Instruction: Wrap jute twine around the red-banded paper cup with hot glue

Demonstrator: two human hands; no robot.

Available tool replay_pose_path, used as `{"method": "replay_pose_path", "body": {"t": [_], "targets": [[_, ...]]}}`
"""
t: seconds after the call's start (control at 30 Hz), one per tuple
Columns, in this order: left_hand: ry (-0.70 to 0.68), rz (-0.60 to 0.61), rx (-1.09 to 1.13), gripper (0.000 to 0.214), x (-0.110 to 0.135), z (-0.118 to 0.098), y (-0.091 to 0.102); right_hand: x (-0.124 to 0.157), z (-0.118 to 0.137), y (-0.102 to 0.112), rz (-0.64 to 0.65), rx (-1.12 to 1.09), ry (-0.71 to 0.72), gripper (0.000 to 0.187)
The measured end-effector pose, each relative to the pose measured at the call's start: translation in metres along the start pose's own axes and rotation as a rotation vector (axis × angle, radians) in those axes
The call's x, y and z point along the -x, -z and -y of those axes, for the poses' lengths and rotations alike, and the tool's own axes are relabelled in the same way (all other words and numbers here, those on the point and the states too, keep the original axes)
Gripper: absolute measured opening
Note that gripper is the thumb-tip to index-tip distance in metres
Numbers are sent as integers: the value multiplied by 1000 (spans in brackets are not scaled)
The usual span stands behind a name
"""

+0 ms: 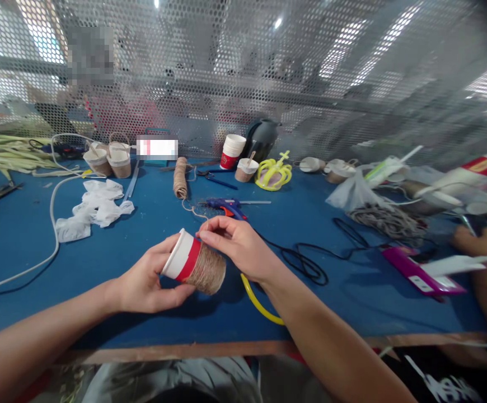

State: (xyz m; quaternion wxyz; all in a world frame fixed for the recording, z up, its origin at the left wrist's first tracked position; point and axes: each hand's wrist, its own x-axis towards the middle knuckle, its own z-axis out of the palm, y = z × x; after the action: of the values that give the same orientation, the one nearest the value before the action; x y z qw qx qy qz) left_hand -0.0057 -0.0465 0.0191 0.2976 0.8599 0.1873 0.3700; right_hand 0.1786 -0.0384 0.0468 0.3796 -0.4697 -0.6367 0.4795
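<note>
My left hand (155, 280) is wrapped round a paper cup (182, 253), white-rimmed with a red band. The cup is tilted on its side above the blue table, and brown twine (208, 268) is wound round its lower part. At the cup's upper side, the thumb and fingers of my right hand (233, 240) pinch the twine. From there the strand runs back to a twine roll (180, 178) lying on the table. Beyond my right hand lies a blue glue gun (226, 207) with a clear stick in its back. A yellow tube (256, 302) passes beneath my right forearm.
Stacked paper cups (233, 151), a twine-wrapped cup (246, 169) and a yellow crown-shaped piece (274, 172) stand at the back. White plastic (96, 210) and a white cable (52, 212) lie left. Black cable (310, 263), a purple box (420, 271) and another person's hand (485, 243) are right.
</note>
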Motion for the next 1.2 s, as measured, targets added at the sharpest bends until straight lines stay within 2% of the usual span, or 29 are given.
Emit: {"method": "replay_pose_path", "body": {"t": [0.43, 0.57, 0.67, 0.77, 0.93, 1.03, 1.2], "targets": [[-72, -38, -64, 6, -1, -2, 0, 2, 2, -4, 36, 42, 29, 17], [-72, -70, -76, 6, -2, 0, 0, 1, 0, -3, 23, 63, 11, 27], [-1, -152, -82, 6, -1, 6, 0, 2, -1, 0, 75, 23, -27, 39], [106, -221, -42, 10, -1, 11, 0, 2, -1, 3, 163, -24, -52, 40], [198, -184, 71, 22, -3, 14, 2, 0, -3, 0, 124, 23, -72, 37], [310, -185, 172, 26, -4, 14, 1, -1, -6, -1, 106, 56, -81, 36], [419, -187, 271, 22, -5, 12, -1, -1, -8, -2, 174, -12, -65, 42]]}}
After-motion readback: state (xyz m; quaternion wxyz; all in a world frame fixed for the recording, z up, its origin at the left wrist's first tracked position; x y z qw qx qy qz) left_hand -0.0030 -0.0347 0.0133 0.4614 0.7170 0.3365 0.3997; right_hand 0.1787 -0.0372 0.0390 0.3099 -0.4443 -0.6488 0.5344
